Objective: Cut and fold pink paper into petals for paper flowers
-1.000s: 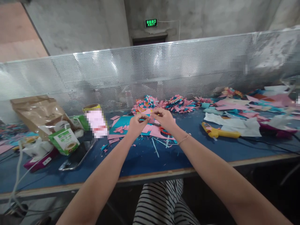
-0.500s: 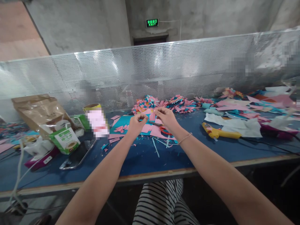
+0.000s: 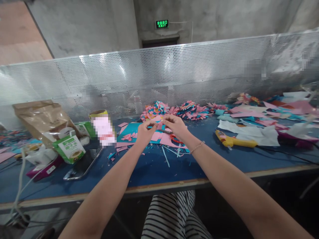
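Observation:
My left hand [image 3: 147, 130] and my right hand [image 3: 175, 126] meet over the middle of the table, fingers pinched. Between their fingertips is what looks like a small pink paper piece [image 3: 160, 122]; the fingers partly hide it. Below them lie pink paper [image 3: 171, 140] and a blue sheet [image 3: 136, 127] with small pink cut pieces [image 3: 129, 136] on top. Scissors with red handles [image 3: 175, 138] rest on the paper under my right hand. Just beyond my hands sit pink and blue paper flowers [image 3: 191, 109].
At left stand a brown paper bag [image 3: 41, 116], a green-and-white box [image 3: 69, 147], a phone [image 3: 83, 164] and a purple tissue pack [image 3: 47, 167]. A yellow glue gun [image 3: 234, 142] with a black cord lies at right, near white tissues [image 3: 259, 131]. A perforated metal panel [image 3: 124, 83] stands behind.
My right hand has come slightly down and left, so the fingertips of both hands are now closer together. The things on the table have not moved.

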A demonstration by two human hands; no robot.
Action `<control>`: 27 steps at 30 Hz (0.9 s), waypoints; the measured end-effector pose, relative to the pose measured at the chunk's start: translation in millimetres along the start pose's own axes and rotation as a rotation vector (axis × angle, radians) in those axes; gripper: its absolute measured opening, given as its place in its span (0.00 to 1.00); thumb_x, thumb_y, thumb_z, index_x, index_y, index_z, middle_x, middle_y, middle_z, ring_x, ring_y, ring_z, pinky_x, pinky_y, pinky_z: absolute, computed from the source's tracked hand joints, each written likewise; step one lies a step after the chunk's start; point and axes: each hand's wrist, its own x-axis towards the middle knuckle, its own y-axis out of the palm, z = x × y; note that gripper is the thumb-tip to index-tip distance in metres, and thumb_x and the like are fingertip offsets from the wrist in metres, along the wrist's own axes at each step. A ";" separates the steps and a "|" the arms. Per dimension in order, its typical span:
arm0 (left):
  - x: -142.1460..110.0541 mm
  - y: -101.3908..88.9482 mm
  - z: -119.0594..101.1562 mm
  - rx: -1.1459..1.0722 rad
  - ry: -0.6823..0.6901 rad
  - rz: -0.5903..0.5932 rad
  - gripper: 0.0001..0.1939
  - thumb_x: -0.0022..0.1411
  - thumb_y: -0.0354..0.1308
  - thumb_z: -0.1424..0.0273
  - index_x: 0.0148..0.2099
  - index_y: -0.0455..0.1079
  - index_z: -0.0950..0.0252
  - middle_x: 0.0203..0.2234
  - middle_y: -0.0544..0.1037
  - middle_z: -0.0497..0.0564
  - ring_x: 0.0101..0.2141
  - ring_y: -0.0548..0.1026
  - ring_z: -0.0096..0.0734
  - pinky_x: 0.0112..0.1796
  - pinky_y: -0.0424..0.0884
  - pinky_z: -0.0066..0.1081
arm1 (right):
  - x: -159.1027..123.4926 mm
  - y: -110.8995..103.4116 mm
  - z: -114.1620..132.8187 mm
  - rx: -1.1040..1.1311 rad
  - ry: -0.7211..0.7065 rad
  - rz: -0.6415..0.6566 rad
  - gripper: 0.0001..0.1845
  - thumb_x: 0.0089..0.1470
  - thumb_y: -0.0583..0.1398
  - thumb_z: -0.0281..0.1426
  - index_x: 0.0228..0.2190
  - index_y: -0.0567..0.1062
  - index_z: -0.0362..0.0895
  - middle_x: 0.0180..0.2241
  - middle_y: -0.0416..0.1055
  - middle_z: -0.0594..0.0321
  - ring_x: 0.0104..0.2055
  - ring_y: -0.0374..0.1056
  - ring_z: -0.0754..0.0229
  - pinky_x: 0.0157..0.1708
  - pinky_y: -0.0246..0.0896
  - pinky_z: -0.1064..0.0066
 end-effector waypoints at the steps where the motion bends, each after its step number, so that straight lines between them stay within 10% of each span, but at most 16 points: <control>1: 0.4 -0.6 0.1 0.006 0.003 -0.003 0.05 0.50 0.54 0.71 0.28 0.71 0.64 0.25 0.75 0.49 0.28 0.70 0.28 0.32 0.65 0.29 | -0.2 0.0 0.5 -0.006 -0.005 0.007 0.12 0.42 0.59 0.39 0.26 0.70 0.43 0.24 0.66 0.66 0.27 0.61 0.67 0.26 0.59 0.75; 17: 2.3 -4.0 -0.8 -0.117 -0.077 -0.157 0.06 0.48 0.57 0.66 0.26 0.70 0.64 0.23 0.73 0.49 0.26 0.69 0.27 0.30 0.64 0.28 | -2.6 -2.6 2.4 -0.320 -0.214 -0.082 0.08 0.45 0.57 0.35 0.26 0.72 0.43 0.24 0.67 0.63 0.26 0.62 0.63 0.27 0.58 0.71; 27: 1.4 3.7 1.2 -0.554 -0.331 0.025 0.09 0.43 0.61 0.65 0.24 0.69 0.66 0.19 0.69 0.47 0.24 0.67 0.23 0.32 0.66 0.29 | -3.9 1.7 2.2 -0.554 -0.546 0.063 0.12 0.49 0.53 0.25 0.31 0.75 0.48 0.34 0.69 0.59 0.40 0.63 0.58 0.42 0.59 0.63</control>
